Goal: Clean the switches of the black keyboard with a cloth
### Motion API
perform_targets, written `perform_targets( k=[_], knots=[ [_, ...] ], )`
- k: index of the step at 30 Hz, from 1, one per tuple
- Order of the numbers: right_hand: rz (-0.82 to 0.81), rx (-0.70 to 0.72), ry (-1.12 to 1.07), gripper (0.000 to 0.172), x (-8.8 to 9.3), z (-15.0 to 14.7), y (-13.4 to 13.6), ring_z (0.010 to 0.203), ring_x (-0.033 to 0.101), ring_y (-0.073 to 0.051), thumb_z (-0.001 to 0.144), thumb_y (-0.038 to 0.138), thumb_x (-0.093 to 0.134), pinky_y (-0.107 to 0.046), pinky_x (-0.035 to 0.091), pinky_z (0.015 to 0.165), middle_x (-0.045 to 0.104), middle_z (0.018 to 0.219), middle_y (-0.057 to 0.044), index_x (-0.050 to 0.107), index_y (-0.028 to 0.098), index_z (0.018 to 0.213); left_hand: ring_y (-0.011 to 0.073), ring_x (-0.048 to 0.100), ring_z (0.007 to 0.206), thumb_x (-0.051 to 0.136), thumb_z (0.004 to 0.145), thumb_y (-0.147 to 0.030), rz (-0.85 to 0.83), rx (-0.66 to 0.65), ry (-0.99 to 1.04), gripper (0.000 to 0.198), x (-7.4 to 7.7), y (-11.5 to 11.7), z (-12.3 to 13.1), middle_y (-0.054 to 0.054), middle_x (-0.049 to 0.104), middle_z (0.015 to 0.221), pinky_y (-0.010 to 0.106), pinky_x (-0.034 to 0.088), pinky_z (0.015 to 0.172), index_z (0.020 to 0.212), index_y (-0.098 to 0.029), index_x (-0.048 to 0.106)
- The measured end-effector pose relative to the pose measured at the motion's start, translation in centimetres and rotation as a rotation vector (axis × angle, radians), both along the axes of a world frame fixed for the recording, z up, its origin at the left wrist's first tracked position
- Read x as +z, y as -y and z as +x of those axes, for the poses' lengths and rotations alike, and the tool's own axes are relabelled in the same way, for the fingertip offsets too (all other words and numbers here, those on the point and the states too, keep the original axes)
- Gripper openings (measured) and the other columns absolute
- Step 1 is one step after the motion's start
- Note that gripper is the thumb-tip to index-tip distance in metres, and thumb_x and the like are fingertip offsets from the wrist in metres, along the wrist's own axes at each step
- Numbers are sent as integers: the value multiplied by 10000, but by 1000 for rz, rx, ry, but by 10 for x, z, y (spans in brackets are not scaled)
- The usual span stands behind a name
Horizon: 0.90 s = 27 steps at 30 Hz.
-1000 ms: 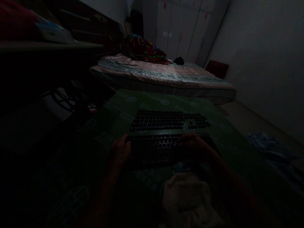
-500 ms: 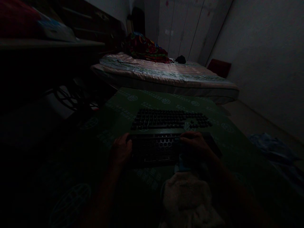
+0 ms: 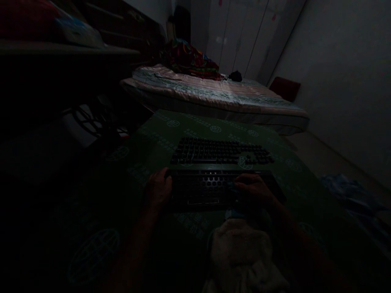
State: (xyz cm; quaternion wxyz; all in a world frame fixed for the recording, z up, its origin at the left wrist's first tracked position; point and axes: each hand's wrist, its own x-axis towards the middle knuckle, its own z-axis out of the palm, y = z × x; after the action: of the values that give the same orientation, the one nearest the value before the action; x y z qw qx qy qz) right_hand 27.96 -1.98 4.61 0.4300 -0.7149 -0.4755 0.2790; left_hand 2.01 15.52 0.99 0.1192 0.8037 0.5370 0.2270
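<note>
A black keyboard base [image 3: 203, 201] lies on a green printed board, with rows of bare round key sockets showing. My left hand [image 3: 159, 187] is closed around its left end, thumb on the top edge. Over the right half, my right hand [image 3: 252, 187] has its fingers pinched on a bluish cloth [image 3: 231, 187], which touches the sockets. Below that hand, a beige cloth [image 3: 241, 248] hangs toward me; dimness hides whether the two are one piece. Loose black keycaps [image 3: 210, 151] lie in keyboard order just beyond the base.
The green board [image 3: 149, 140] reaches to a bed [image 3: 220, 93] with a striped sheet and a bundled red blanket [image 3: 192, 61]. At left stands a table [image 3: 70, 49] with a spoked wheel [image 3: 88, 122] beneath. Bluish fabric [image 3: 348, 191] lies at right. The room is very dark.
My right hand has moved the bluish cloth slightly toward me, from the upper socket rows to lower ones. My left hand stays on the keyboard base's left end. The view has shifted slightly.
</note>
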Motion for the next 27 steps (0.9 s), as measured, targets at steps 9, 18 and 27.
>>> perform_targets(
  k=[9,18,27],
  knots=[
    [59,-128,-69,221,0,-7,-13,737,614,-197,636,391,648,-305,467,681,683,725,-29,676,181,700,249,565,1036,353,798,-254,18,-36,1,408,5,4,1,125,631,1108,378,438,912,1123,-122,563],
    [32,-101,-74,177,-5,-22,-29,732,627,-207,633,341,636,-319,478,680,679,716,-43,671,173,679,255,557,1045,358,805,-264,-1,-30,12,411,5,5,1,128,626,1118,374,440,904,1131,-112,557],
    [40,-111,-83,212,-10,-19,-18,737,615,-200,636,376,647,-314,465,693,677,729,-31,679,177,702,246,561,1050,373,797,-242,26,-60,26,382,8,8,1,110,634,1121,372,433,916,1107,-136,568]
  ],
)
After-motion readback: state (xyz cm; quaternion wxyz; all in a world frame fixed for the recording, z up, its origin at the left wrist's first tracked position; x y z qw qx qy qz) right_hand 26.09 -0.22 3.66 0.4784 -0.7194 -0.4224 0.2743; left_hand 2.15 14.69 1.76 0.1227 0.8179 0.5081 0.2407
